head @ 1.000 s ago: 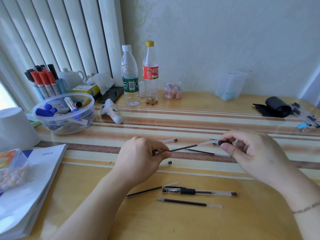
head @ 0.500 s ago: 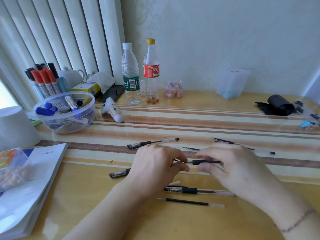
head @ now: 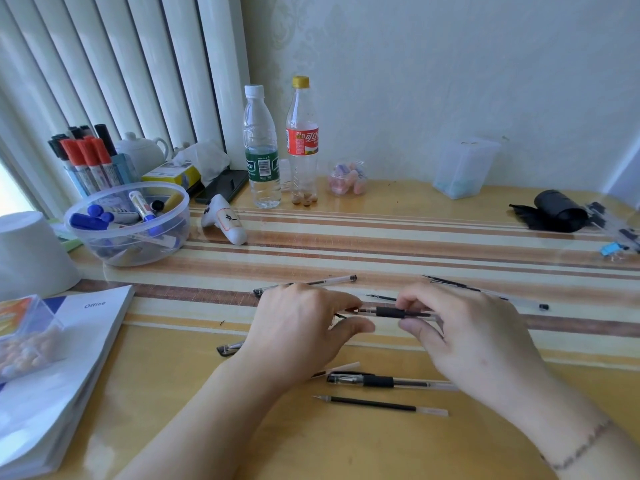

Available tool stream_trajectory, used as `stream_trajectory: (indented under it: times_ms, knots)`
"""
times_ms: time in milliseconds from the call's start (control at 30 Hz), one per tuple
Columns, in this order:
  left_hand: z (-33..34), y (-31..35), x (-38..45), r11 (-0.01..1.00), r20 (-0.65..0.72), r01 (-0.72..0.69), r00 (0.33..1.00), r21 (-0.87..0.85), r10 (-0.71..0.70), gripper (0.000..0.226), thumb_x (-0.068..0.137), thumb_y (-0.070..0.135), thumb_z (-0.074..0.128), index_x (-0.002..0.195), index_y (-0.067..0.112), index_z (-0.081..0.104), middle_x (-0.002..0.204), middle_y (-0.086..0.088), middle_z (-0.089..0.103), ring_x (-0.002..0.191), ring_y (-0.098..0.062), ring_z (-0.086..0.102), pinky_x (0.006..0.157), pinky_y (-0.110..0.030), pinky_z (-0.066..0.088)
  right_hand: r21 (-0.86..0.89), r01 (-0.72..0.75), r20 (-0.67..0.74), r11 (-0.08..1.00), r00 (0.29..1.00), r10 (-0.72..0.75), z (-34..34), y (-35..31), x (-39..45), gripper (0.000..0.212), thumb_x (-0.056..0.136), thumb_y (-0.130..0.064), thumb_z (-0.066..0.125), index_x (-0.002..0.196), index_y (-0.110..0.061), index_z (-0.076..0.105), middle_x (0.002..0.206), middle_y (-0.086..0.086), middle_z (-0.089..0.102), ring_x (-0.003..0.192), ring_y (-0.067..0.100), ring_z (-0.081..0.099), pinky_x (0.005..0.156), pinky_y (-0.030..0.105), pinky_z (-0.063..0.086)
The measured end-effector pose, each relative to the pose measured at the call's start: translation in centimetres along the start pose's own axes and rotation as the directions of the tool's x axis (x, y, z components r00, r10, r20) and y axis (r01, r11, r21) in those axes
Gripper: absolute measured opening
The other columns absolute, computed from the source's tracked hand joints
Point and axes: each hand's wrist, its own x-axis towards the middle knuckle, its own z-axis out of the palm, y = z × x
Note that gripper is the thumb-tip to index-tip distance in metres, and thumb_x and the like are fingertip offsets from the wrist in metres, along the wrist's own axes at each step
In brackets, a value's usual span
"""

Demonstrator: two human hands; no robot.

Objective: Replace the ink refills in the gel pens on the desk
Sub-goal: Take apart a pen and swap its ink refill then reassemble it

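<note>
Head view, hands meeting over the striped desk (head: 415, 237): left hand (head: 304, 327) pinching the tip end of a gel pen (head: 391, 312), right hand (head: 467, 327) curled round its clear barrel, pen held level just above the brown stripe, near the middle of the desk. Looks like a twist at the nose cone, either closing up or opening, cannot tell which. Light thing, stiff but thin; clear plastic slick, so best taken at the black rubber grip sleeve, with the other fingers on the nose cone, never on the fine point. Loose refill (head: 381, 405) lying nearest the body, slender and likely to bend or roll, better lifted by the mid-shaft than by the tip. Second gel pen (head: 381, 381) just beyond it, capped, partly under the right wrist. Another pen (head: 322, 282) beyond the left hand, one more (head: 502, 296) beyond the right, well apart. Writing now: "Office" legible on the booklet (head: 69, 341) at the left edge; red label with white Chinese characters on the yellow-capped bottle (head: 302, 147); green label with barcode on the water bottle (head: 261, 150), brand too small to read; black characters on the small white tube (head: 225, 220), not made out
</note>
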Motion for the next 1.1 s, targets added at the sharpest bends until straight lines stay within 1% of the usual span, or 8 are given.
stream_trajectory:
  times_ms: [67, 333, 400, 533, 667, 800, 967, 1100]
  knots:
    - [0.2, -0.1, 0.0, 0.999, -0.041, -0.032, 0.999, 0.013, 0.033, 0.024, 0.080, 0.054, 0.059, 0.090, 0.038, 0.074, 0.051, 0.007, 0.062, 0.048, -0.015, 0.058, 0.045, -0.029, 0.050, -0.017, 0.004, 0.007, 1.000, 1.000, -0.003, 0.0, 0.0, 0.0, 0.021, 0.073, -0.028, 0.078, 0.085, -0.035, 0.062, 0.062, -0.030, 0.050, 0.051, -0.019, 0.030, 0.048, 0.009, 0.024]
    - [0.1, 0.7, 0.0, 0.986, -0.112, 0.085, 0.989, -0.141, -0.101, 0.012, 0.070, 0.043, 0.076, 0.078, 0.034, 0.073, 0.038, 0.016, 0.037, 0.049, -0.010, 0.056, 0.049, -0.024, 0.047, 0.037, 0.059, -0.055, 0.998, 0.997, -0.057, 0.2, -0.2, 0.0, 0.013, 0.079, -0.030, 0.073, 0.089, -0.033, 0.066, 0.076, -0.022, 0.070, 0.068, 0.002, 0.065, 0.052, 0.019, 0.046]
    - [0.1, 0.8, 0.0, 0.993, -0.139, 0.032, 0.989, -0.117, -0.048, 0.010, 0.068, 0.040, 0.074, 0.074, 0.032, 0.072, 0.039, 0.012, 0.042, 0.044, -0.009, 0.053, 0.043, -0.024, 0.046, 0.038, 0.059, -0.024, 0.998, 0.998, -0.058, 0.3, -0.2, 0.0, 0.010, 0.087, -0.040, 0.057, 0.088, -0.035, 0.065, 0.067, -0.021, 0.067, 0.061, 0.003, 0.062, 0.050, 0.025, 0.048]
    - [0.1, 0.5, 0.0, 0.999, -0.135, -0.027, 0.991, -0.038, 0.022, 0.015, 0.066, 0.044, 0.075, 0.076, 0.033, 0.072, 0.044, 0.011, 0.054, 0.040, -0.011, 0.052, 0.041, -0.022, 0.044, 0.062, 0.018, 0.112, 0.998, 0.993, -0.025, 1.0, 0.3, -0.1, 0.049, 0.091, -0.058, 0.014, 0.085, -0.039, 0.059, 0.056, -0.017, 0.058, 0.055, 0.005, 0.056, 0.052, 0.033, 0.050]
    - [-0.3, 0.3, 0.0, 0.998, -0.078, -0.033, 0.996, 0.058, 0.037, 0.038, 0.071, 0.061, 0.067, 0.102, 0.037, 0.070, 0.046, 0.011, 0.050, 0.046, -0.014, 0.058, 0.044, -0.020, 0.043, 0.012, 0.040, 0.029, 0.999, 0.999, -0.040, 0.9, 0.4, 0.0, 0.043, 0.092, -0.051, 0.022, 0.088, -0.035, 0.062, 0.058, -0.020, 0.054, 0.055, 0.004, 0.054, 0.045, 0.027, 0.045]
    - [-0.1, 0.0, 0.0, 0.995, -0.087, -0.079, 0.993, 0.061, 0.084, 0.006, 0.075, 0.033, 0.073, 0.081, 0.034, 0.074, 0.046, 0.008, 0.058, 0.040, -0.013, 0.050, 0.038, -0.020, 0.041, 0.003, 0.037, 0.066, 0.999, 0.997, -0.037, 0.9, 0.6, 0.0, 0.047, 0.091, -0.053, 0.016, 0.085, -0.037, 0.059, 0.054, -0.012, 0.057, 0.053, 0.006, 0.054, 0.045, 0.028, 0.046]
    - [-0.2, 0.2, -0.2, 0.996, -0.042, -0.080, 0.996, 0.025, 0.081, 0.021, 0.075, 0.053, 0.068, 0.086, 0.036, 0.074, 0.043, 0.009, 0.035, 0.041, -0.009, 0.045, 0.040, -0.018, 0.038, -0.018, 0.037, 0.074, 0.999, 0.997, -0.036, 1.0, 0.8, 0.0, 0.038, 0.094, -0.049, 0.024, 0.083, -0.038, 0.059, 0.052, -0.010, 0.058, 0.052, 0.009, 0.056, 0.047, 0.029, 0.048]
    - [0.0, 0.2, -0.2, 0.996, -0.050, -0.088, 0.995, 0.011, 0.088, 0.009, 0.072, 0.043, 0.072, 0.077, 0.035, 0.074, 0.045, 0.010, 0.055, 0.043, -0.010, 0.053, 0.040, -0.022, 0.044, -0.015, 0.044, 0.096, 0.999, 0.995, -0.042, 1.0, 0.9, 0.0, 0.051, 0.089, -0.055, 0.016, 0.089, -0.038, 0.065, 0.054, -0.014, 0.062, 0.054, 0.007, 0.058, 0.049, 0.026, 0.049]
